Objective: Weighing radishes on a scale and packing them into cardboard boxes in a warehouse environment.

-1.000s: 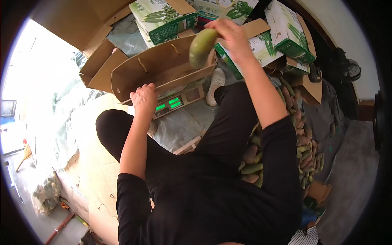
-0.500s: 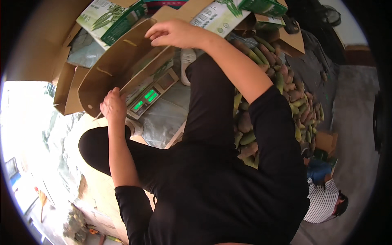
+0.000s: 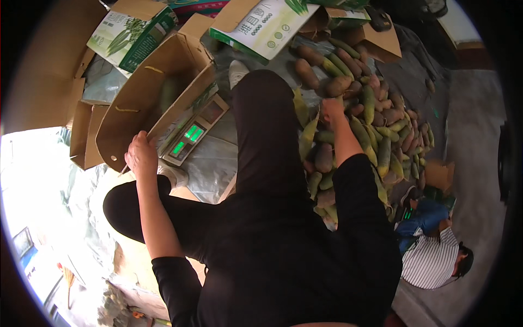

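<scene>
My left hand [image 3: 143, 155] is closed on the near corner of an open cardboard box [image 3: 121, 122], thumb and fingers on its edge. The box has yellow cord loops on its inner wall, and a dim greenish radish [image 3: 168, 94] shows inside. It stands over a digital scale [image 3: 184, 143] with a green lit display. My right hand [image 3: 331, 110] is at the left part of a pile of radishes, its fingers curled in just below a reddish-brown radish [image 3: 338, 86]. Whatever those fingers hold is hidden. Long green radishes [image 3: 369, 103] lie beside that hand.
Printed white-and-green cartons [image 3: 267, 30] stand at the far side, another [image 3: 131, 38] at far left. Clear plastic sheeting [image 3: 210, 169] covers the floor by my legs. To the lower right a person in a striped shirt [image 3: 433, 261] crouches beyond the pile.
My right hand has left the far end of the box and moved right, down to the radish pile. My left hand stays on the box corner. The view has shifted slightly.
</scene>
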The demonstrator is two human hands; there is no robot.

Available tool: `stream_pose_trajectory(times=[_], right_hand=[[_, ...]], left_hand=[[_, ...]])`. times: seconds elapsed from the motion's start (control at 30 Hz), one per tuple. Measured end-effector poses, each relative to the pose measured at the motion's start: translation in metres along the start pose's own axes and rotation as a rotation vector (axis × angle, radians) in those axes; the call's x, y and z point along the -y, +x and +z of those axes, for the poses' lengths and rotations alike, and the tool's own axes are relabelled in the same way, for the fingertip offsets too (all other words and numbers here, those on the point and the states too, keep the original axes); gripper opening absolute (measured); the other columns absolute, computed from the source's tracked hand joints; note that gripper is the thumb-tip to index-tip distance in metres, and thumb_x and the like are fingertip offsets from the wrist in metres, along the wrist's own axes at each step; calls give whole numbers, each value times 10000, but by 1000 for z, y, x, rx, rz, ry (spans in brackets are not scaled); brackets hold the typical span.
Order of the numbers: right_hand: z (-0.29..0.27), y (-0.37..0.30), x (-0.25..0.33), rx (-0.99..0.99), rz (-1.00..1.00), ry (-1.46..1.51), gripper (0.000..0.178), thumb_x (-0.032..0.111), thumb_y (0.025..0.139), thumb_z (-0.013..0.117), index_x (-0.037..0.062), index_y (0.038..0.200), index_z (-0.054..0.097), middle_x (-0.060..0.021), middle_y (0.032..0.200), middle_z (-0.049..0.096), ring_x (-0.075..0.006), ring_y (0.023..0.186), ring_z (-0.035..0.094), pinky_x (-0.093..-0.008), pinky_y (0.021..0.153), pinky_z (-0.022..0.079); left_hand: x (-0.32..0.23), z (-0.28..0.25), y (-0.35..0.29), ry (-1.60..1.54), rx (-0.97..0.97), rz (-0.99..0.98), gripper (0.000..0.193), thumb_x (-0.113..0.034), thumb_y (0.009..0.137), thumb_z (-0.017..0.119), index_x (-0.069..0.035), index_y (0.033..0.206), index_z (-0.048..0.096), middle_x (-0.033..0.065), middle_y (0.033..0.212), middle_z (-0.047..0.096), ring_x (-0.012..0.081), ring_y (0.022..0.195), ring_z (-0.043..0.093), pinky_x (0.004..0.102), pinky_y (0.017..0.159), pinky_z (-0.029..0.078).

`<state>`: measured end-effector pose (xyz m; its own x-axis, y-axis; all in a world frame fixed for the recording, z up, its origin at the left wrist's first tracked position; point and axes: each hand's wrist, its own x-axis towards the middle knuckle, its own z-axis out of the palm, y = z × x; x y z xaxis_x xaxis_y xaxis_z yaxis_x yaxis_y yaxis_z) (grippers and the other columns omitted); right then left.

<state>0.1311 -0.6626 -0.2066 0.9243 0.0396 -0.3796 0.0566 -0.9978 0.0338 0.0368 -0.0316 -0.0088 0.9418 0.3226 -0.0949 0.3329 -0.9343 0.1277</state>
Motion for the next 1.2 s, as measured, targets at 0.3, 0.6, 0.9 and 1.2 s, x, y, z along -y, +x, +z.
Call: stream_pose_trajectory(times=[0.3,0.6,0.9,1.2], right_hand=[[22,-35,130,-64,622,1131,404,224,789,653,-9,1108,569,-103,938,623,-221,824,579,-354,759,455],[19,-32,164,5,436,1101,289,223,824,630,-19,982,649,-81,838,656,-187,741,581,-324,702,454],[-5,-64,175,137,525,1256,311,329,900,509,68,877,676,-19,762,597,-145,671,524,-323,590,424],[-106,-85,168,-22,363,1500,239,336,913,464,130,946,581,5,1129,581,-156,1064,479,-435,830,398]], left_hand=[[27,-22,-18,78,28,-144,205,-243,774,660,-93,899,598,72,923,633,283,930,599,442,754,429],[34,-23,-23,49,-14,-156,191,-225,768,669,-95,892,604,69,921,631,280,923,598,443,764,425],[29,-20,-19,38,-11,-148,161,-223,793,640,-108,900,609,58,918,634,267,948,597,437,783,425],[32,-20,-19,24,-30,-117,155,-222,784,639,-106,882,608,54,900,635,261,907,605,431,761,428]])
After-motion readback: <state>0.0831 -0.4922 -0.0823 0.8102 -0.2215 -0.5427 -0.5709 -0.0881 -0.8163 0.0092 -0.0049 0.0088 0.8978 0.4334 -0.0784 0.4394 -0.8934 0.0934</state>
